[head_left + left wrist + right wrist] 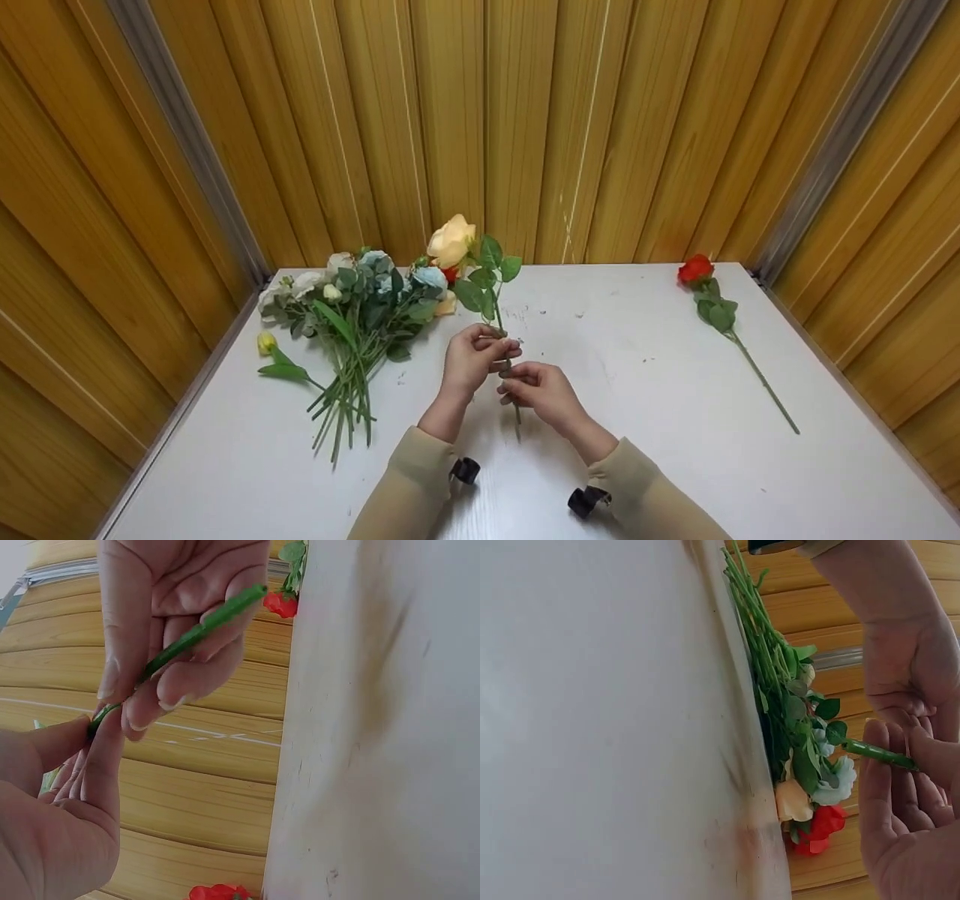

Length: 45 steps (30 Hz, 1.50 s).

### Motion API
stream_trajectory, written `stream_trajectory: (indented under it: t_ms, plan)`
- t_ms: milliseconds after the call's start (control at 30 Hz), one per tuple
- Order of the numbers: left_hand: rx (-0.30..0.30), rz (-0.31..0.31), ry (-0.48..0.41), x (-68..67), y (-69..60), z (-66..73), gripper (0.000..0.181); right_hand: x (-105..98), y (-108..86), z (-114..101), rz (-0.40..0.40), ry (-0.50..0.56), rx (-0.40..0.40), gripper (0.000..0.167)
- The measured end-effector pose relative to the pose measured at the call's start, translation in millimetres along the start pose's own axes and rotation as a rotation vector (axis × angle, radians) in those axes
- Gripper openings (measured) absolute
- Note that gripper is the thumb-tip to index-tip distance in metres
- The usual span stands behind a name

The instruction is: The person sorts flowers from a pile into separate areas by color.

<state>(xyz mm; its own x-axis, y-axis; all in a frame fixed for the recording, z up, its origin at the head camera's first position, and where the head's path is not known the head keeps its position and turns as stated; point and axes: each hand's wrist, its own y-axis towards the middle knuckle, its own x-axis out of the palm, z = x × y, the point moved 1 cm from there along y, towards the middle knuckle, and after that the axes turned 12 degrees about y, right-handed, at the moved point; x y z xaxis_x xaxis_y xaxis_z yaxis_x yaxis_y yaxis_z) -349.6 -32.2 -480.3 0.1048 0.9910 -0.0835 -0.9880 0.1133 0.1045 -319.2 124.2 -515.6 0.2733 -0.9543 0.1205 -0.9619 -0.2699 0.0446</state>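
A peach rose (451,240) with green leaves stands nearly upright above the table. My left hand (469,364) pinches its stem below the leaves. Just beneath, my right hand (551,394) holds the same stem between thumb and fingers. The two hands almost meet. In the left wrist view, the bare lower end of the green stem (202,634) sticks out past the right hand's fingers. A short piece of the stem (879,754) shows against the right hand's fingers in the right wrist view.
A bunch of white, blue, peach and red flowers (367,300) lies on the left of the white table (622,465), stems towards me. Beside it is a yellow tulip (266,343). One red rose (696,270) lies at the right. Wood-look walls (517,127) enclose the table's back and sides.
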Motion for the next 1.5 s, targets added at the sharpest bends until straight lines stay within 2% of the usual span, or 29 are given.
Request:
stream_trajectory:
  t_ms: [133,200,333,400,467,567,667,767,833,1033,1133,1200,1300,1400,1500]
  plan:
    - [0.006,0.012,0.001,1.7,-0.5,-1.5,0.013,4,-1.3,-4,0.100,-0.050,-0.035,0.023]
    - [0.000,0.013,0.027,1.4,-0.6,-2.5,0.013,4,-2.3,-6,0.116,-0.068,-0.050,0.020]
    - [-0.018,-0.021,0.154,-4.5,-1.5,-1.2,0.018,0,-1.8,-6,0.120,-0.097,-0.049,0.019]
    - [-0.038,-0.029,0.230,-11.9,-0.5,1.8,0.021,-5,-0.2,-6,0.135,-0.109,-0.043,0.020]
    - [-0.080,-0.008,0.296,-22.3,1.5,5.9,0.022,-11,1.3,-8,0.164,-0.123,-0.035,0.019]
    - [-0.133,0.060,0.362,-42.2,4.5,11.8,0.021,-24,4.5,-11,0.224,-0.144,-0.022,0.017]
    - [-0.156,0.147,0.437,-65.9,5.0,15.1,0.022,-39,8.1,-14,0.287,-0.159,-0.013,0.015]
    - [-0.171,0.226,0.532,-93.3,2.6,14.5,0.026,-57,11.7,-18,0.335,-0.166,-0.008,0.016]
    - [-0.203,0.262,0.589,-113.7,-0.3,12.8,0.030,-69,13.1,-20,0.360,-0.160,-0.004,0.018]
    - [-0.310,0.391,0.753,-178.9,-20.2,7.3,0.037,-106,12.9,-31,0.400,-0.161,0.010,0.025]
    - [-0.388,0.468,0.804,-204.0,-32.0,3.0,0.038,-125,10.5,-36,0.433,-0.172,0.027,0.028]
    - [-0.439,0.496,0.822,-216.4,-38.9,-0.7,0.042,-138,8.8,-40,0.464,-0.173,0.040,0.028]
    - [-0.524,0.464,0.836,-230.0,-47.3,-7.8,0.048,-154,5.3,-43,0.500,-0.171,0.059,0.029]
    - [-0.624,0.365,0.830,-238.8,-51.8,-15.7,0.055,-168,0.9,-44,0.534,-0.174,0.065,0.031]
    - [-0.672,0.279,0.812,-244.6,-51.9,-23.7,0.061,-182,-3.8,-43,0.580,-0.205,0.076,0.032]
